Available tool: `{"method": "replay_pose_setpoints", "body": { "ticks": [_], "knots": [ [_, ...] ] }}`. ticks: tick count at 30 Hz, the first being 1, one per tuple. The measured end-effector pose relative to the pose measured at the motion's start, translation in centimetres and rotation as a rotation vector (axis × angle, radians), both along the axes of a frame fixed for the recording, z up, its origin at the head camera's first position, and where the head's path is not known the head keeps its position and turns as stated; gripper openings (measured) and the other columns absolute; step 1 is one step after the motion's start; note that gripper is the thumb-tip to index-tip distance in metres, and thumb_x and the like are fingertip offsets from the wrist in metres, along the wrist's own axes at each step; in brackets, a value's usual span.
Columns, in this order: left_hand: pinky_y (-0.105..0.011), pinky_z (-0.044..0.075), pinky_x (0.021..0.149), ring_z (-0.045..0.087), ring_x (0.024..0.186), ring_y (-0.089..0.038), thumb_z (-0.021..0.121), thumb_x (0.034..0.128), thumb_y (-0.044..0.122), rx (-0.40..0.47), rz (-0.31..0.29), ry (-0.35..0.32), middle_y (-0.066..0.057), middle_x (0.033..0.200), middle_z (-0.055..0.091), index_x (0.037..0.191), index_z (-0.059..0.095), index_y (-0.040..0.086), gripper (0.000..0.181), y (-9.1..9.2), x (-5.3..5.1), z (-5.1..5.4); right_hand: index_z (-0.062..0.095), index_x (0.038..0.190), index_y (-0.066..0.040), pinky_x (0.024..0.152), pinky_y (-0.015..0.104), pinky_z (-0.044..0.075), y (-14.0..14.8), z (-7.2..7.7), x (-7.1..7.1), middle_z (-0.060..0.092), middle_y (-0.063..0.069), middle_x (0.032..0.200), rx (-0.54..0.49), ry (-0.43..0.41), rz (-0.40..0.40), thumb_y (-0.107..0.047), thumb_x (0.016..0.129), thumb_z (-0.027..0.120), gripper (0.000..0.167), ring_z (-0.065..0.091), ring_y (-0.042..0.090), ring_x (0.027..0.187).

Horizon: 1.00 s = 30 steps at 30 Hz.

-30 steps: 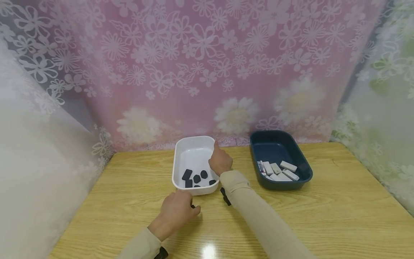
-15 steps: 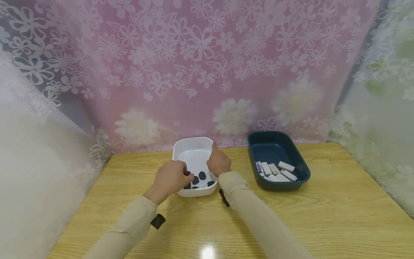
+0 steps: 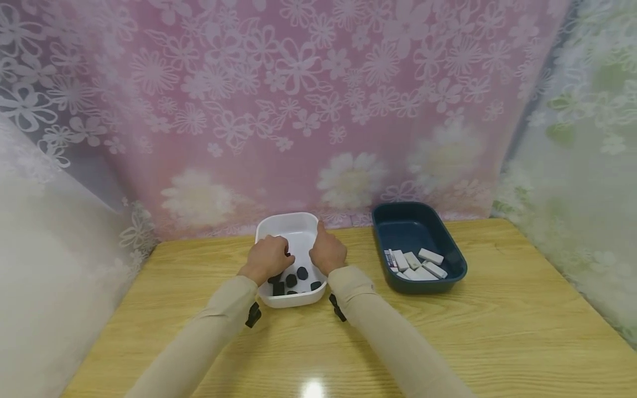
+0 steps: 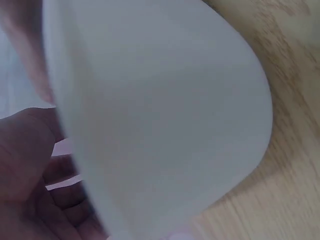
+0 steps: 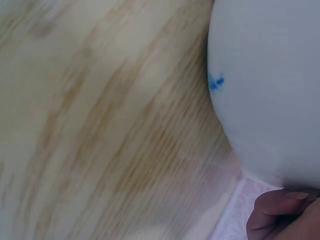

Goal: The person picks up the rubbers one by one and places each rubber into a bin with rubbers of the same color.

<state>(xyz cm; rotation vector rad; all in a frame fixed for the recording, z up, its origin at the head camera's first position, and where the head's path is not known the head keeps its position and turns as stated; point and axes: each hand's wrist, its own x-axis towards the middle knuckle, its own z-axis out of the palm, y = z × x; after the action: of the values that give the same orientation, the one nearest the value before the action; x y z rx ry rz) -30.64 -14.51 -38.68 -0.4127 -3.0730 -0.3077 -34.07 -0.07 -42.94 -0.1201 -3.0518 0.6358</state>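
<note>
In the head view, a white tub holds several small black pieces, some blocky and some rounded, such as one rounded black piece. My left hand is over the tub's left side and pinches a small dark piece between thumb and finger. Most of that piece is hidden. The right hand grips the tub's right rim, its thumb along the edge. In the left wrist view, the tub's wall covers part of my left hand's fingers. Curled fingers show beside the tub in the right wrist view.
A dark blue tub stands to the right with several white blocks in its near end. Both tubs sit on a wooden table. A pink floral curtain hangs behind, with pale fabric at either side.
My left hand has moved from in front of the white tub forward and up over its left side, with the dark piece. The right hand keeps its grip on the rim. The view has shifted slightly.
</note>
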Motion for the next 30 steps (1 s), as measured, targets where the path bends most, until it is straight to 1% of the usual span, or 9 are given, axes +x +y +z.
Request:
{"method": "replay_pose_setpoints", "body": {
  "ticks": [4, 8, 10, 13, 17, 19, 22, 26, 30],
  "knots": [
    [-0.037, 0.046, 0.057, 0.056, 0.062, -0.021, 0.069, 0.0844, 0.025, -0.040, 0.021, -0.019, -0.002, 0.071, 0.060, 0.078, 0.064, 0.010, 0.017, -0.1, -0.8, -0.9, 0.029, 0.150, -0.014, 0.070, 0.044, 0.051, -0.1, 0.0, 0.0, 0.067, 0.014, 0.104, -0.002, 0.006, 0.001, -0.020, 0.086, 0.067, 0.074, 0.065, 0.027, 0.082],
    [-0.038, 0.047, 0.058, 0.057, 0.064, -0.023, 0.068, 0.0860, 0.023, -0.081, 0.031, -0.042, -0.004, 0.072, 0.060, 0.076, 0.063, 0.009, 0.018, -0.1, -1.5, -1.8, 0.029, 0.150, -0.014, 0.069, 0.044, 0.051, -0.1, 0.0, 0.0, 0.067, 0.014, 0.102, -0.004, 0.010, -0.002, -0.020, 0.086, 0.066, 0.073, 0.065, 0.026, 0.080],
    [-0.039, 0.047, 0.058, 0.058, 0.065, -0.024, 0.068, 0.0862, 0.022, -0.090, 0.028, -0.052, -0.005, 0.072, 0.060, 0.075, 0.062, 0.008, 0.018, -0.1, -1.7, -2.1, 0.029, 0.150, -0.014, 0.070, 0.045, 0.051, 0.0, 0.1, 0.0, 0.067, 0.014, 0.104, -0.004, 0.009, -0.004, -0.019, 0.087, 0.066, 0.073, 0.065, 0.027, 0.080],
    [-0.039, 0.048, 0.061, 0.059, 0.068, -0.025, 0.068, 0.0860, 0.020, -0.082, 0.026, -0.051, -0.006, 0.074, 0.061, 0.076, 0.063, 0.008, 0.017, 0.0, -2.0, -2.4, 0.028, 0.150, -0.015, 0.070, 0.045, 0.050, -0.1, 0.0, 0.1, 0.067, 0.014, 0.105, -0.003, 0.010, -0.006, -0.019, 0.087, 0.066, 0.074, 0.065, 0.027, 0.082],
    [-0.039, 0.048, 0.063, 0.058, 0.067, -0.024, 0.068, 0.0844, 0.016, -0.081, 0.012, -0.049, -0.006, 0.072, 0.059, 0.074, 0.060, 0.007, 0.015, 0.2, -2.1, -2.9, 0.028, 0.150, -0.015, 0.071, 0.045, 0.050, -0.2, -0.1, 0.5, 0.067, 0.014, 0.107, -0.012, 0.002, -0.005, -0.020, 0.086, 0.066, 0.074, 0.064, 0.027, 0.084],
    [-0.039, 0.047, 0.063, 0.057, 0.067, -0.023, 0.069, 0.0845, 0.017, -0.088, 0.004, -0.060, -0.005, 0.070, 0.058, 0.074, 0.059, 0.007, 0.017, 0.2, -2.0, -3.3, 0.029, 0.150, -0.015, 0.073, 0.046, 0.050, -0.2, -0.2, 0.7, 0.066, 0.014, 0.108, -0.016, -0.004, -0.007, -0.020, 0.087, 0.067, 0.074, 0.064, 0.027, 0.087],
    [-0.039, 0.047, 0.064, 0.057, 0.067, -0.023, 0.071, 0.0852, 0.022, -0.079, 0.016, -0.074, -0.005, 0.071, 0.057, 0.076, 0.058, 0.008, 0.022, 0.3, -2.0, -3.8, 0.029, 0.149, -0.015, 0.073, 0.046, 0.050, -0.2, -0.2, 0.9, 0.066, 0.014, 0.109, -0.025, -0.011, -0.006, -0.020, 0.088, 0.066, 0.072, 0.065, 0.028, 0.087],
    [-0.039, 0.048, 0.063, 0.057, 0.067, -0.023, 0.071, 0.0869, 0.026, -0.073, 0.035, -0.082, -0.005, 0.072, 0.058, 0.079, 0.058, 0.008, 0.023, 0.4, -1.9, -3.8, 0.028, 0.149, -0.014, 0.073, 0.046, 0.050, -0.1, 0.0, 0.6, 0.066, 0.013, 0.109, -0.028, -0.005, -0.003, -0.020, 0.089, 0.065, 0.071, 0.065, 0.026, 0.086],
    [-0.040, 0.048, 0.064, 0.059, 0.068, -0.025, 0.070, 0.0875, 0.023, -0.100, 0.005, -0.058, -0.007, 0.073, 0.060, 0.079, 0.058, 0.007, 0.022, 0.4, -1.8, -3.5, 0.029, 0.149, -0.014, 0.071, 0.045, 0.051, -0.2, 0.2, 0.5, 0.066, 0.013, 0.108, -0.008, 0.011, -0.004, -0.021, 0.088, 0.066, 0.072, 0.064, 0.025, 0.084]
  ]
}}
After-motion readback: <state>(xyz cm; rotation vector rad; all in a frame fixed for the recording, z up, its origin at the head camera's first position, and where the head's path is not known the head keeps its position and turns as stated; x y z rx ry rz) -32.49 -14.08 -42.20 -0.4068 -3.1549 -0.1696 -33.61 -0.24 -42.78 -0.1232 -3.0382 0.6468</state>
